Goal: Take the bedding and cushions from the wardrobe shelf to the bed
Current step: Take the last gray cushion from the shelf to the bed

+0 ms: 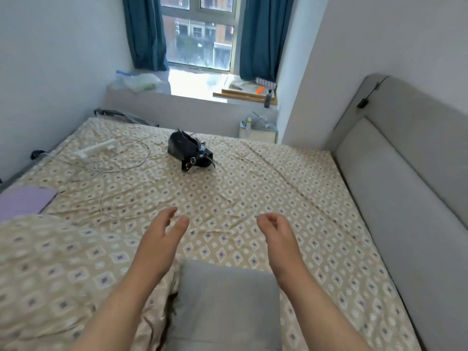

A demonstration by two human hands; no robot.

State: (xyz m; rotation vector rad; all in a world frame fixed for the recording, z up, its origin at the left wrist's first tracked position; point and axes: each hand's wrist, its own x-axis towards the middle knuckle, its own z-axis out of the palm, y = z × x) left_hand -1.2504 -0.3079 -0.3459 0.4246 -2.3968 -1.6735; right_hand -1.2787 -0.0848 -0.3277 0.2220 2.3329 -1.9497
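From the head camera, a grey cushion [225, 305] lies flat on the bed [253, 198] at its near edge, beside folded patterned bedding [58, 269], probably set there to keep the middle free. Both hands hover above and just beyond it, empty: the left hand [162, 239] spread wide, the right hand [278, 236] loosely curled, neither touching it.
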